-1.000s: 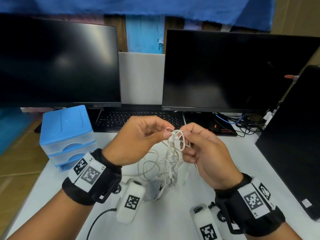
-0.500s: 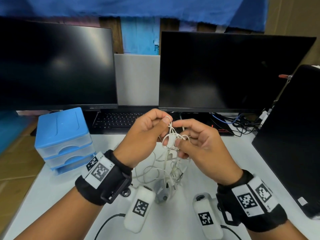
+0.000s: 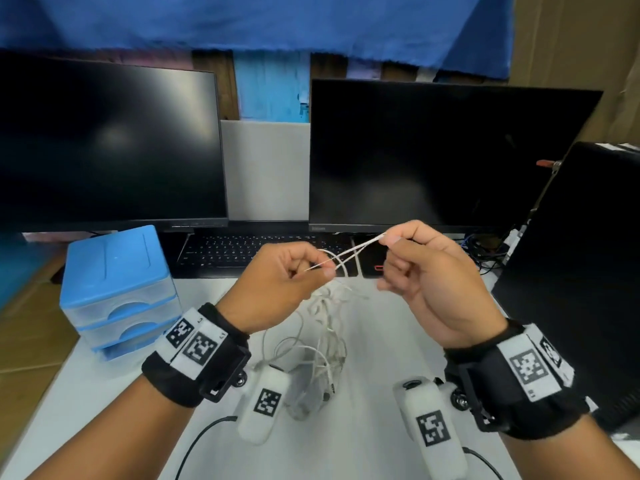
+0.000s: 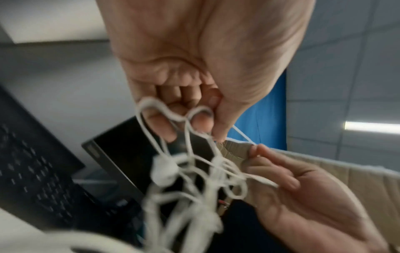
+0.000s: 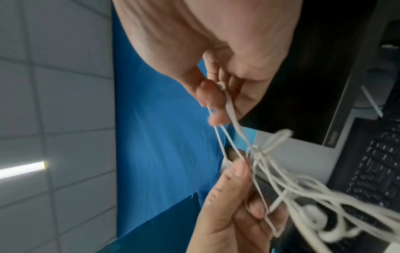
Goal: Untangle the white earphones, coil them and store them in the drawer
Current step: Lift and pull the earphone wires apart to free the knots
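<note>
The tangled white earphones (image 3: pixel 325 327) hang in mid-air over the white desk (image 3: pixel 363 445), their loops trailing down toward it. My left hand (image 3: pixel 320 270) pinches the cord near the knot, seen close in the left wrist view (image 4: pixel 207 130). My right hand (image 3: pixel 388 240) pinches a cord strand between thumb and forefinger and holds it taut, up and to the right; the right wrist view (image 5: pixel 216 106) shows this. The tangle (image 5: pixel 303 188) dangles below both hands. A small blue drawer unit (image 3: pixel 117 289) stands at the left of the desk, its drawers closed.
Two dark monitors (image 3: pixel 104 147) (image 3: pixel 443 154) stand behind a black keyboard (image 3: pixel 249 252). A black computer case (image 3: pixel 581 271) is at the right, with loose cables (image 3: pixel 485 251) beside it. The desk's left edge drops to a wooden floor (image 3: pixel 27 334).
My hands have drawn apart: the right has lifted up and to the right, pulling a strand taut out of the tangle. The left has stayed near the knot.
</note>
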`<action>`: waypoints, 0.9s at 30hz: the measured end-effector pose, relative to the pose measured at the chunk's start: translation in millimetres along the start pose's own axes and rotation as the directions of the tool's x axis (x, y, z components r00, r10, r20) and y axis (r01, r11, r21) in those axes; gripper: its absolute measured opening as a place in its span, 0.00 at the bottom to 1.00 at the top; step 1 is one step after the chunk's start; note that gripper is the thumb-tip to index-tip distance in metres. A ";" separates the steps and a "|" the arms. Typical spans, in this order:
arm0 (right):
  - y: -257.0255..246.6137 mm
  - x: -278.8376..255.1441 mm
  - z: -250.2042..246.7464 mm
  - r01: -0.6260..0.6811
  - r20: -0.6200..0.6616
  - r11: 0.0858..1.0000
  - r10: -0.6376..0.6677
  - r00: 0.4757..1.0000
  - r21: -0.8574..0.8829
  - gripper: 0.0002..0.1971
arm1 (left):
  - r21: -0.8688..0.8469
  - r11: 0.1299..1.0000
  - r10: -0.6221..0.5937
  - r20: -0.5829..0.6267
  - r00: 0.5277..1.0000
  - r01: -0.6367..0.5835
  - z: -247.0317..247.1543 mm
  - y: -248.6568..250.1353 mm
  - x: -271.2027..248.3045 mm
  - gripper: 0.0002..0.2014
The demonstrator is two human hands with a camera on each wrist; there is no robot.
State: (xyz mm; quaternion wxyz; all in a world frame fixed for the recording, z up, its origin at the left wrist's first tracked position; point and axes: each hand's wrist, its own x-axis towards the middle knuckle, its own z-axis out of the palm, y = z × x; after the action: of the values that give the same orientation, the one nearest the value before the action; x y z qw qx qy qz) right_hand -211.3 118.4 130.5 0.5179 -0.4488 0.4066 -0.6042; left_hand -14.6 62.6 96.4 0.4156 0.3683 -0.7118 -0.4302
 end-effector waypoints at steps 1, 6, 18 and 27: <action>-2.7 -0.5 -3.6 0.010 0.015 0.993 -0.008 1.000 -0.114 0.08 | 0.050 0.999 -0.013 -0.060 0.998 0.016 -3.0 -4.4 1.5 0.07; -6.8 7.2 -20.2 0.247 0.117 0.333 -0.364 0.924 -0.910 0.09 | -0.141 0.990 -0.063 -0.398 0.915 0.006 -12.0 -3.6 9.2 0.10; -47.8 43.6 -31.0 -0.041 -0.229 0.676 -0.192 0.954 -0.736 0.33 | -0.614 0.777 -0.302 -0.173 0.938 0.137 -39.3 -1.1 29.7 0.30; -89.0 78.0 -1.8 0.010 -0.078 0.580 -0.126 0.989 -0.814 0.30 | -0.470 0.842 -0.170 0.233 0.958 0.264 -22.4 10.1 42.4 0.28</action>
State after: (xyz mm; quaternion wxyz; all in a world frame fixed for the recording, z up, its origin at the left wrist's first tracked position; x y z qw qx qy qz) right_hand -241.1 53.0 224.6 0.2055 -0.6115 0.6520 -0.3983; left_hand -12.2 21.9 123.7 0.3780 0.2865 -0.5657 -0.6746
